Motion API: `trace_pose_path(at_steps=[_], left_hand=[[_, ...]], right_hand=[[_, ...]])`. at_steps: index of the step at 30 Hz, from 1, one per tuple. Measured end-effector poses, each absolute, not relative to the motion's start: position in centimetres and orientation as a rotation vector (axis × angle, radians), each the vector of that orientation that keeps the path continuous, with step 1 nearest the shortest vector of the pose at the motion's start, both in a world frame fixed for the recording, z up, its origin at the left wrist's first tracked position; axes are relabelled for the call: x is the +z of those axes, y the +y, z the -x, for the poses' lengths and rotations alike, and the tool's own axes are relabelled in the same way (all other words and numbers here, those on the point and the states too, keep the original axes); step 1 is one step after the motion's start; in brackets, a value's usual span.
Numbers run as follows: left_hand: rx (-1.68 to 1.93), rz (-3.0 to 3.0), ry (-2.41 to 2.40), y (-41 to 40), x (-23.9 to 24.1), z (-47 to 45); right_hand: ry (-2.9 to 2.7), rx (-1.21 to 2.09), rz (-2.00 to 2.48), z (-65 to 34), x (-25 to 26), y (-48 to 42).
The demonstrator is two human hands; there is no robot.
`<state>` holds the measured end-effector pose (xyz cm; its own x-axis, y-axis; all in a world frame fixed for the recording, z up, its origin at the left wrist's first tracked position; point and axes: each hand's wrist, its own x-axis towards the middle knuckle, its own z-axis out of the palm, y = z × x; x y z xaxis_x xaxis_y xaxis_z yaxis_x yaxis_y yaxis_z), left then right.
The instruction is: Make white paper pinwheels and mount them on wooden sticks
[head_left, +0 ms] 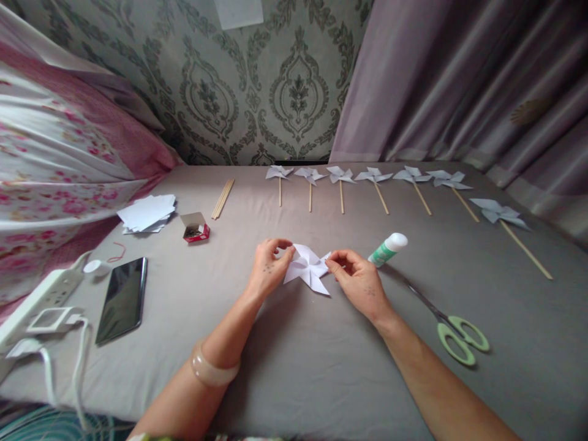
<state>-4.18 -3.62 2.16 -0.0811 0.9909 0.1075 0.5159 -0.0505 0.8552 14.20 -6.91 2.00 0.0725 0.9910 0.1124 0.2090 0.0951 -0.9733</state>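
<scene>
A white paper pinwheel (309,268) with folded blades is held just over the grey cloth, between my two hands. My left hand (272,264) pinches its left side between thumb and fingers. On the opposite side, my right hand (356,275) has thumb and forefinger closed on a blade's edge. No stick shows on this pinwheel. Just beyond my right hand is a green and white glue stick (388,250). Scissors with light green handles (459,337) lie to the right of my right wrist, their blade tips partly hidden behind the hand.
Several finished pinwheels on sticks (341,177) line the back and right. Loose wooden sticks (223,199), a small open red box (196,229) and a stack of white paper (147,213) lie at left, with a phone (122,300), a white cap (96,267) and a power strip (41,300).
</scene>
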Motion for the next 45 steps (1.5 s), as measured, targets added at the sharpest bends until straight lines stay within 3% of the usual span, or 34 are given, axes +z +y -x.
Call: trace_pose_path(at_steps=[8,14,25,32,45], left_hand=[[0.604,-1.795,1.748,-3.8,1.5,4.9],[0.475,-1.834,1.826,-4.6,2.6,3.8],[0.836,-1.662,1.668,-4.5,2.0,3.1],[1.144,-1.009,1.3,-5.0,2.8,2.5],[1.122,-0.642,1.114,-6.4,4.2,1.5]], right_hand=[[-1.289,1.039,1.324,-14.6,1.3,-6.6],[-1.345,1.043,1.361,-14.7,1.0,-6.6],[-1.416,1.072,1.365,-14.7,1.1,-6.8],[-1.604,0.686,1.266,-15.0,2.3,-7.1],[-1.679,0.493,1.294,-14.5,3.0,-8.2]])
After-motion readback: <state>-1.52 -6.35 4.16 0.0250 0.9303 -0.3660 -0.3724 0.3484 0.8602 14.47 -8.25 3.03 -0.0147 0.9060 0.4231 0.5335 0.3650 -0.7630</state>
